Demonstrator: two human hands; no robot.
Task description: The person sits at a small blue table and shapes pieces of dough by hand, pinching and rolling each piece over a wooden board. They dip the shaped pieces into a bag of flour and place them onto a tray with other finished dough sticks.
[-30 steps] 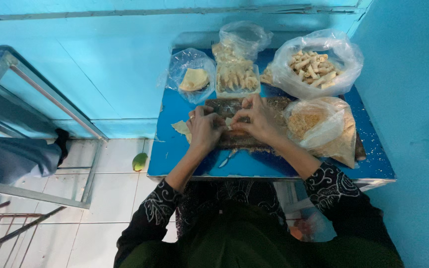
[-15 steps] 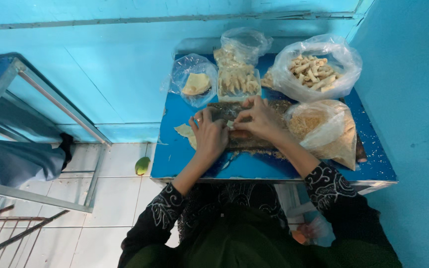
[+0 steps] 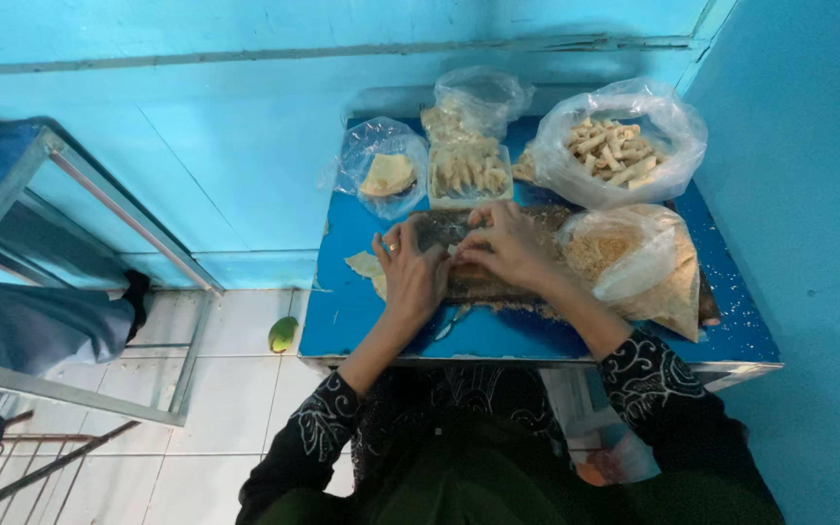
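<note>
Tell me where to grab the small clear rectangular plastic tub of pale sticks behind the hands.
Probably grip the small clear rectangular plastic tub across its two short side walls from above. Its top is open, bags crowd both sides, and the left hand and right hand work in front of its near edge.

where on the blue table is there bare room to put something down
Bare table shows at the front left, beside the left hand, and along the front edge. The back is crowded with bags; the crumb bag fills the right, beside the right hand.

Black sleeves, white floral pattern; ring on left hand point(image 3: 410, 272).
</note>
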